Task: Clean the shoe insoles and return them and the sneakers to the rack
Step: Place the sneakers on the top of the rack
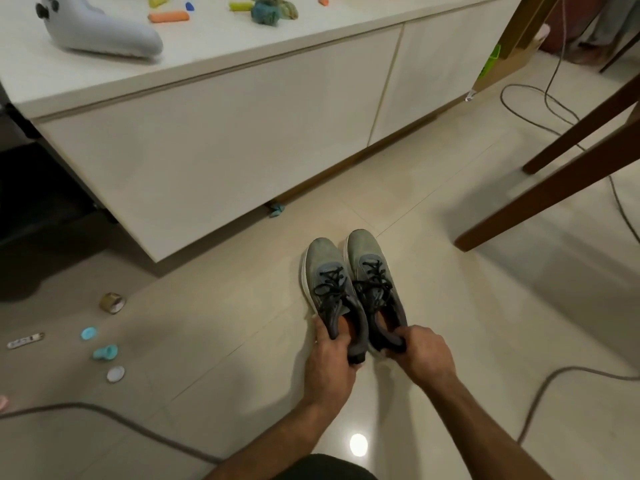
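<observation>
Across the upper left, from nine to one o'clock, we have the long white counter [214, 60], its cabinet fronts dropping to the pale tiled floor [242, 341]. On top of it at eleven o'clock lies a pale blue plush toy [104, 32], with an orange roll [168, 17] and a teal crumpled cloth [265, 13] further along near twelve. Over at three o'clock we see the dark wooden chair legs [568, 174] slanting down to the tiles, and a grey cable [554, 393] curling across the floor at four.

Now the action: just below centre, at about six o'clock, we have the two grey sneakers [349, 282] side by side and touching, toes pointing away from us, black laces done up, orange showing inside the left one's opening. Our left hand [329, 362] is curled round the heel of the left sneaker, thumb tucked into the collar. Our right hand [424, 355] grips the heel of the right sneaker the same way, fingers wrapped over the back edge.

Down at eight o'clock we pick out the small stuff: a roll of brown tape [112, 302], a teal scrap [105, 352], a light blue cap [89, 333] and a white cap [115, 374].
</observation>
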